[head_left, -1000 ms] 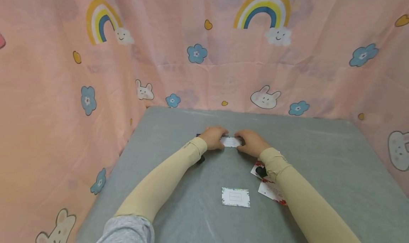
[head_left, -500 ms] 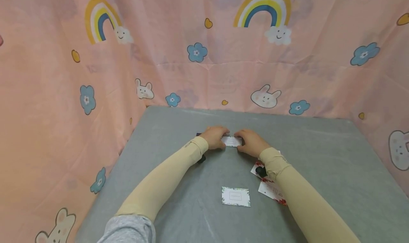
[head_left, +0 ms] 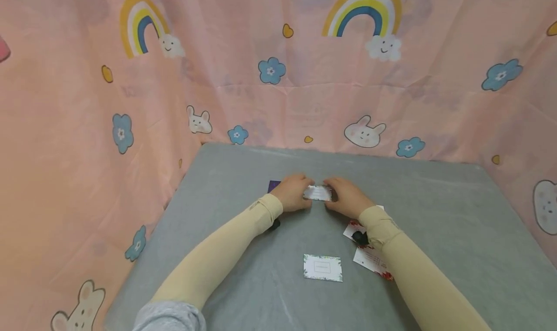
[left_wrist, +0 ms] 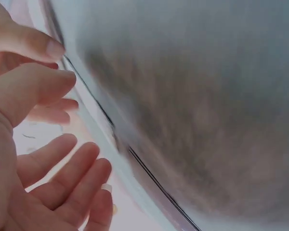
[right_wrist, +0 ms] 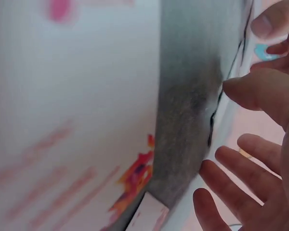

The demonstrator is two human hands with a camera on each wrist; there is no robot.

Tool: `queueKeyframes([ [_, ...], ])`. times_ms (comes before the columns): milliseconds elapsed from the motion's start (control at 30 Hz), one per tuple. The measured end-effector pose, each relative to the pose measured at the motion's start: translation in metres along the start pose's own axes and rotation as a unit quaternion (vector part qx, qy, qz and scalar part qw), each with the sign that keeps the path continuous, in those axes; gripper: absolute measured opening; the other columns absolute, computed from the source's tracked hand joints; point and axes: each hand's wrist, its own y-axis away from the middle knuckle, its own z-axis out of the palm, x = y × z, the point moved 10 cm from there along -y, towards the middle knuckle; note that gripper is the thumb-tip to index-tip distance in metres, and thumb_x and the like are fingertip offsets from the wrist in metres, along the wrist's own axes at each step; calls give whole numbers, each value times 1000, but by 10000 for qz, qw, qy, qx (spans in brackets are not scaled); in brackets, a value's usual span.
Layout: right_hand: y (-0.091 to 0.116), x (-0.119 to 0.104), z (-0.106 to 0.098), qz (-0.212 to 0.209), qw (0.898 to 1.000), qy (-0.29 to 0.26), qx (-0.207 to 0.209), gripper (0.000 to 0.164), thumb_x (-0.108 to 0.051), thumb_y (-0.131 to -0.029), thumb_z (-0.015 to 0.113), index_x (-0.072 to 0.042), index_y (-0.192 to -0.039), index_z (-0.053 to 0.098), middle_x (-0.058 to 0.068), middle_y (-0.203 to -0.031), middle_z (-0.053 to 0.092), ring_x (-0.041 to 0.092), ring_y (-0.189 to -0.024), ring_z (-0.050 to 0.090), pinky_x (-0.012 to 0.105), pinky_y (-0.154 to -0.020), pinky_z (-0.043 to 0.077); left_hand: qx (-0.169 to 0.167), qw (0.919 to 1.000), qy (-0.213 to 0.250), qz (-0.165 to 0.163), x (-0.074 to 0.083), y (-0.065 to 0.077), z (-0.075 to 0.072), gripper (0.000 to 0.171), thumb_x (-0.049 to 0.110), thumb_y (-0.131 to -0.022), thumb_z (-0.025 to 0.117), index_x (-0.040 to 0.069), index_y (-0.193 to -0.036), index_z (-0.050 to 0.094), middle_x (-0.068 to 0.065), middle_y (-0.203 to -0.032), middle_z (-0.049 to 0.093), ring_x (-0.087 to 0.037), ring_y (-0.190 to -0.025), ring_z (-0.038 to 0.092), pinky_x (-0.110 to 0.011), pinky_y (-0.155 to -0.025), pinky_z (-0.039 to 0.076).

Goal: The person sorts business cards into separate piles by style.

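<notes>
A small white card (head_left: 318, 193) with a leafy border lies between the two hands toward the far part of the table. My left hand (head_left: 292, 193) holds its left end, thumb at the near corner and fingers at the far one. My right hand (head_left: 349, 196) holds the right end in the same way. In the left wrist view, the thumb (left_wrist: 48, 89) and fingers (left_wrist: 72, 187) are spaced apart; the right wrist view shows a similar spread of thumb (right_wrist: 260, 91) and fingers (right_wrist: 236, 178). A purple card (head_left: 273, 185) is partly hidden behind the left hand.
A second leafy-bordered white card (head_left: 323, 268) lies nearer on the grey table (head_left: 252, 282). White cards with red flowers (head_left: 372, 260) lie partly under the right forearm. Pink patterned curtain (head_left: 296, 103) borders the table at the back and sides.
Both hands and the card between them have shifted slightly right. The left hand has come a little nearer, showing more of the purple card. The view has shifted slightly too.
</notes>
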Motion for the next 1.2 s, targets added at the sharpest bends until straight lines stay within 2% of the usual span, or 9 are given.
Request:
queueKeyframes([
  [100,14,-4,-5,-120,9998,37,142,67,-23,-96,82,2,-152,56,25,-149,62,45,-141,58,61,-119,46,69,9997,-101,198,11,19,0,60,41,-99,76,13,-151,62,-5,-143,68,-22,-135,64,-47,-118,49],
  [267,58,-31,-5,-565,9973,432,181,64,-32,-91,87,0,-142,66,19,-136,71,40,-130,66,58,-111,52,-96,9984,26,556,32,56,11,62,46,-98,75,11,-149,63,-5,-140,71,-21,-131,66,-38,-114,51],
  [367,85,-53,2,-856,9947,563,3,64,-41,-87,90,-4,-136,70,13,-129,74,34,-122,70,55,-106,56,-211,9972,118,710,43,77,18,67,49,-95,79,11,-148,63,-3,-138,71,-19,-128,67,-34,-113,52],
  [433,98,-66,5,-1020,9929,617,-53,65,-45,-83,92,-6,-132,72,9,-127,75,31,-121,71,57,-105,55,-272,9968,114,747,50,88,20,73,52,-91,83,12,-148,63,-1,-136,71,-17,-125,66,-32,-112,52],
  [633,125,-88,11,-1142,9906,750,-108,70,-49,-74,96,-9,-127,74,3,-125,73,26,-120,69,62,-106,50,-393,9945,14,966,76,113,22,85,57,-78,93,14,-146,65,2,-132,71,-14,-122,66,-28,-109,51],
  [733,134,-93,11,-1178,9896,820,-69,68,-47,-74,97,-8,-126,75,2,-125,72,26,-117,69,58,-105,50,-359,9935,-96,1076,85,121,24,82,55,-76,95,15,-143,67,5,-127,71,-12,-117,66,-26,-105,53],
  [1000,144,-95,11,-1244,9891,777,88,53,-42,-76,97,-11,-116,79,-5,-116,69,22,-108,67,52,-102,50,-204,9900,-311,1364,97,132,26,62,42,-84,89,16,-137,71,7,-118,71,-7,-105,65,-22,-93,54],
  [1200,140,-95,8,-1297,9877,846,232,53,-39,-74,98,-12,-116,78,-4,-111,70,20,-104,67,53,-101,52,-253,9918,-13,1249,89,124,26,63,36,-84,86,14,-140,69,3,-121,71,-7,-102,63,-21,-86,55],
])
